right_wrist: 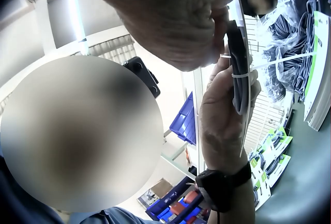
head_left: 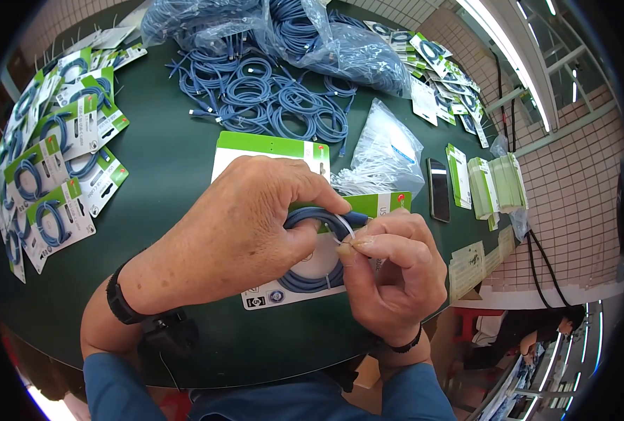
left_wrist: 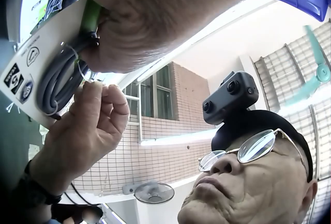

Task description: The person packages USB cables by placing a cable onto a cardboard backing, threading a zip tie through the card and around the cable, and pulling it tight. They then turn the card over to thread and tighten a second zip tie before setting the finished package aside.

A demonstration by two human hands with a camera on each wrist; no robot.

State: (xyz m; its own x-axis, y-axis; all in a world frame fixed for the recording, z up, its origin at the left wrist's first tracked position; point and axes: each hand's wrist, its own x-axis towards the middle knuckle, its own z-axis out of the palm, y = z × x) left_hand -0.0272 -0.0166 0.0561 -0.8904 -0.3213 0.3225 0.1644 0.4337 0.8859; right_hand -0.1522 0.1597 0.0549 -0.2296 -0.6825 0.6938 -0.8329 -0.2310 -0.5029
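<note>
A coiled blue cable lies against a white and green packaging card held just above the table. My left hand grips the coil and card from the left, its thumb inside the loop and its index finger on top. At the coil's right side, my right hand pinches a thin white cable tie between thumb and index finger. This tie loops round the cable and card. Lower on the coil, another tie binds the strands in the right wrist view.
Carded cables pile up at the left, with more at the far right. Loose blue coils and plastic bags fill the back. A bag of white ties, a phone and stacked cards stand to the right.
</note>
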